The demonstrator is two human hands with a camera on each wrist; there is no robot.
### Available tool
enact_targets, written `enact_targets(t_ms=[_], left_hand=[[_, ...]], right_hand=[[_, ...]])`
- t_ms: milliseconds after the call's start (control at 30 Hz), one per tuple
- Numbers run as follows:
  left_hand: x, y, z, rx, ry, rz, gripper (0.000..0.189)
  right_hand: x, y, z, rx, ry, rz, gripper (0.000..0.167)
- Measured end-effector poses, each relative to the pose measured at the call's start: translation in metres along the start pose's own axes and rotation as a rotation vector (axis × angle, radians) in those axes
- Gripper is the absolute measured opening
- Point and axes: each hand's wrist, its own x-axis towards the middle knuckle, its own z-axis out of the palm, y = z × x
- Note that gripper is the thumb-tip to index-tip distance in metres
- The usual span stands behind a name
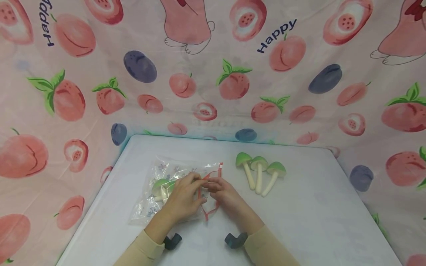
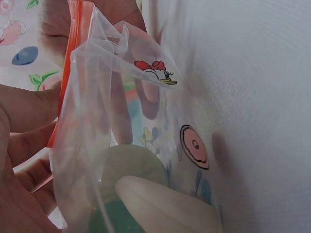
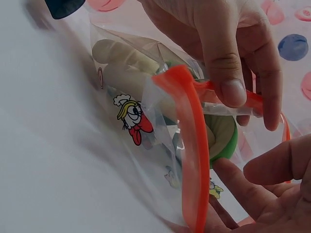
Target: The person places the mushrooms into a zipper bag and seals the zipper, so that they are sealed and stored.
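Observation:
A clear zip bag (image 1: 141, 212) with an orange zip edge and cartoon prints lies on the table, its mouth spread toward the right. Inside it are toy mushrooms (image 1: 159, 184) with green caps and pale stems. My left hand (image 1: 186, 197) pinches the orange zip edge (image 3: 252, 101) between thumb and fingers. My right hand (image 1: 229, 197) is at the bag's mouth, fingers extended against the opening; through the plastic some of its fingers (image 2: 121, 116) show. Its thumb stands apart from the zip. To the right lie three more toy mushrooms (image 1: 259, 177), side by side.
The white table (image 1: 316, 221) carries all of this. A curtain (image 1: 206, 81) printed with peaches and other fruit hangs behind and along both sides. Dark curved pieces (image 1: 236, 240) sit at both wrists, beside the beige sleeves (image 1: 269, 245).

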Motion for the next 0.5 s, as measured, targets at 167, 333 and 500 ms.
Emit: enact_targets(t_ms=[167,333,500], left_hand=[[-0.0002,-0.0007,0.0005,-0.005,0.003,-0.008,0.057],[0.0003,-0.0007,0.0011,-0.001,0.016,-0.004,0.058],[0.0005,0.0010,-0.0002,0.000,0.013,-0.010,0.060]], right_hand=[[-0.0002,0.0003,-0.0012,-0.012,-0.006,0.002,0.052],[-0.0014,0.0021,-0.0040,-0.005,0.024,-0.012,0.056],[-0.0043,0.0015,-0.0083,0.020,0.057,-0.003,0.057]])
